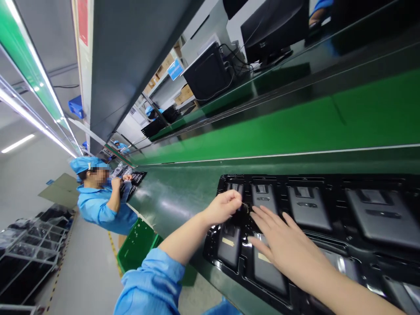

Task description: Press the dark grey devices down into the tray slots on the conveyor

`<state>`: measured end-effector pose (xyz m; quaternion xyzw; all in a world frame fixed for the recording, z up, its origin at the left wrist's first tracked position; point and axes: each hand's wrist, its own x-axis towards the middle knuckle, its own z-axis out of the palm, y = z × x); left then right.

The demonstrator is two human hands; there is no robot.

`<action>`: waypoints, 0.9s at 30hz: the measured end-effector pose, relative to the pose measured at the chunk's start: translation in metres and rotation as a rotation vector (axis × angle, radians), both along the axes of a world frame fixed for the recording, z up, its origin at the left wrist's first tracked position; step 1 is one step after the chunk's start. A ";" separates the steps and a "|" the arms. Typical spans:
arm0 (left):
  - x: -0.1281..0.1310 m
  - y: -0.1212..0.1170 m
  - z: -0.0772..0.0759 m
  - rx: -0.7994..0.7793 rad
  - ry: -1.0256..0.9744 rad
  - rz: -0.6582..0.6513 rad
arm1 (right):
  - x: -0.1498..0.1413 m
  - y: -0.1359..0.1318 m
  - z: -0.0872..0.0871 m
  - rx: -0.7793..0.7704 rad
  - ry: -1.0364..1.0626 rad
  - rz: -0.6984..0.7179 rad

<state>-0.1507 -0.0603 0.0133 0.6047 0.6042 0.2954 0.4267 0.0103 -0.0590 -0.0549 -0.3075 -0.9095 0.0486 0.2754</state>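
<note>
Several grey phone shells (306,206) lay in a black tray (328,179); left hand (224,207) pinched a thin strip (245,205); right hand (282,245) pressed flat, fingers spread.

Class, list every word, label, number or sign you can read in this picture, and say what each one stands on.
No text can be read.
Blue sign over the far shelves: marks too small to read.
Red panel on the overhead beam: blurred.
Tan stickers on the grey parts in the black tray: nothing legible.
</note>
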 end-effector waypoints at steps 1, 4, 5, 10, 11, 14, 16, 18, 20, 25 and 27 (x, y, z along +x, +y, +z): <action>0.003 -0.004 -0.002 -0.003 -0.053 0.019 | 0.001 0.002 0.004 -0.049 0.066 -0.010; 0.015 -0.013 -0.007 -0.026 -0.247 0.062 | 0.002 0.004 0.017 -0.182 0.290 -0.040; 0.019 -0.015 -0.008 -0.040 -0.308 0.068 | 0.002 0.002 0.022 -0.212 0.352 -0.035; 0.035 -0.020 -0.011 -0.137 -0.514 0.126 | 0.002 -0.005 0.039 -0.388 0.503 -0.043; 0.036 -0.022 -0.010 -0.165 -0.564 0.146 | 0.003 -0.005 0.041 -0.435 0.517 -0.048; 0.038 -0.027 -0.004 -0.286 -0.701 0.172 | 0.006 -0.003 0.042 -0.479 0.544 -0.065; 0.040 -0.030 0.000 -0.391 -0.750 0.162 | 0.008 -0.003 0.040 -0.428 0.562 -0.055; 0.044 -0.032 0.002 -0.487 -0.783 0.156 | 0.009 -0.004 0.037 -0.354 0.591 -0.007; 0.048 -0.033 0.003 -0.588 -0.811 0.147 | 0.009 -0.006 0.035 -0.290 0.590 0.038; 0.058 -0.034 0.009 -0.649 -0.835 0.174 | 0.010 -0.001 0.032 -0.210 0.533 0.024; 0.059 -0.034 0.011 -0.614 -0.856 0.216 | 0.011 0.003 0.029 -0.161 0.502 0.041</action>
